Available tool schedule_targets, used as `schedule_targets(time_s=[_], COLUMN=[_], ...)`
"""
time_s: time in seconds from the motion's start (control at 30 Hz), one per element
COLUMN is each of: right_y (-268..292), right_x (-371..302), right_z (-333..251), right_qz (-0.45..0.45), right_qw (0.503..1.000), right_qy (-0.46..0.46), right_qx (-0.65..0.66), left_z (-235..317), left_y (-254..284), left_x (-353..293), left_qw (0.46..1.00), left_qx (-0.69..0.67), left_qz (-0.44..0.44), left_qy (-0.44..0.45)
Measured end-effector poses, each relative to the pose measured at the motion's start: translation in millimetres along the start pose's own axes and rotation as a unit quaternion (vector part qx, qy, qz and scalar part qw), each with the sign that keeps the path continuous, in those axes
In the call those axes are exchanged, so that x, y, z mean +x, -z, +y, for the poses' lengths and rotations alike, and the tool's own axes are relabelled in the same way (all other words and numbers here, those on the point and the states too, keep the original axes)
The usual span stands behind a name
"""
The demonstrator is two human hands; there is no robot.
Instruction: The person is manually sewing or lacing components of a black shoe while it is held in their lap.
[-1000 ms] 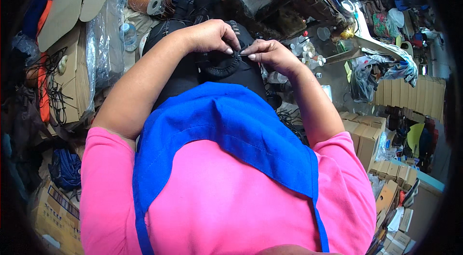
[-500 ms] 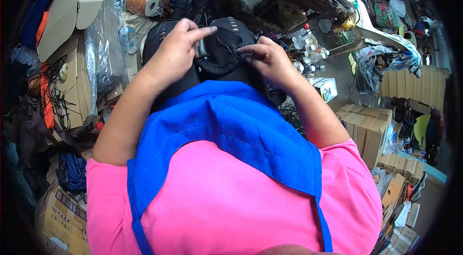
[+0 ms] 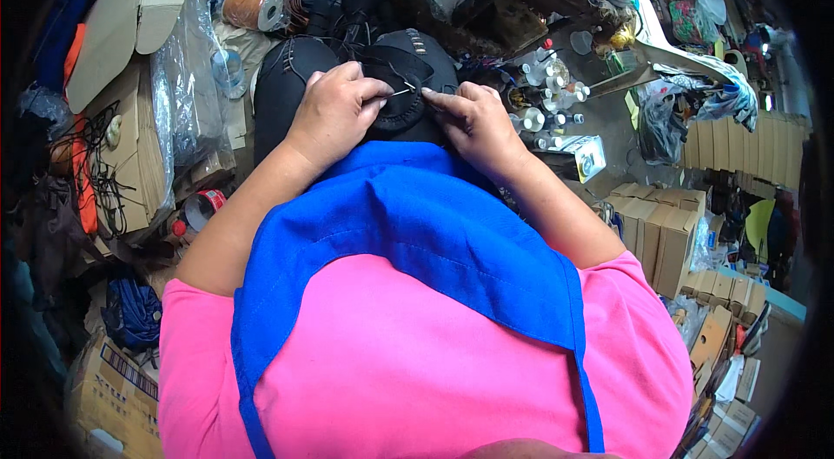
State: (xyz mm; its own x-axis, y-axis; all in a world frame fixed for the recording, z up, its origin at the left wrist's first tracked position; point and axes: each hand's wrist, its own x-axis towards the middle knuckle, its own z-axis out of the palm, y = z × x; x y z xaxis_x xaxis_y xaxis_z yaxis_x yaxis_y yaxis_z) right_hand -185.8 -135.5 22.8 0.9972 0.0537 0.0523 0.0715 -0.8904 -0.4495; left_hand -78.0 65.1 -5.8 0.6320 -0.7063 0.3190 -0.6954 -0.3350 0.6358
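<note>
A thin, needle-like tool (image 3: 402, 92) is pinched between the thumb and index finger of the left hand (image 3: 337, 110), its tip directed rightward over a black curved piece (image 3: 398, 122). The piece is located between the hands, beyond the blue apron (image 3: 408, 198). The right hand (image 3: 478, 122) is positioned at the piece's right edge; whether it is gripped there cannot be told.

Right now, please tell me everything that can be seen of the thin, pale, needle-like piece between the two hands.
The thin, pale, needle-like piece looks straight and shiny like metal. The left hand pinches one end at the fingertips; it points toward the right hand, rising slightly in the picture, over a black, curved, ridged piece. Whether its far end touches anything, I cannot tell.
</note>
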Motion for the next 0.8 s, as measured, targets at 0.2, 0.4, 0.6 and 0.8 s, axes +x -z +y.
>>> schedule_targets(time_s=[0.2,0.4,0.6,0.8], right_y=[8,13,15,16], right_x=[12,30,40,41], right_z=[21,40,47,47], right_qz=[-0.065,-0.128,-0.180,-0.188], right_qw=[0.973,0.956,0.943,0.940], right_qy=[-0.082,-0.070,-0.062,-0.061], right_qx=[0.206,0.255,0.274,0.278], left_z=[-8,-8,-9,-11], left_y=[3,1,-3,-4], left_x=[4,7,10,10], left_qw=[0.990,0.989,0.992,0.992], left_qx=[-0.131,-0.133,-0.110,-0.103], left_qz=[-0.043,-0.037,-0.039,-0.046], left_qy=[0.038,0.055,0.058,0.050])
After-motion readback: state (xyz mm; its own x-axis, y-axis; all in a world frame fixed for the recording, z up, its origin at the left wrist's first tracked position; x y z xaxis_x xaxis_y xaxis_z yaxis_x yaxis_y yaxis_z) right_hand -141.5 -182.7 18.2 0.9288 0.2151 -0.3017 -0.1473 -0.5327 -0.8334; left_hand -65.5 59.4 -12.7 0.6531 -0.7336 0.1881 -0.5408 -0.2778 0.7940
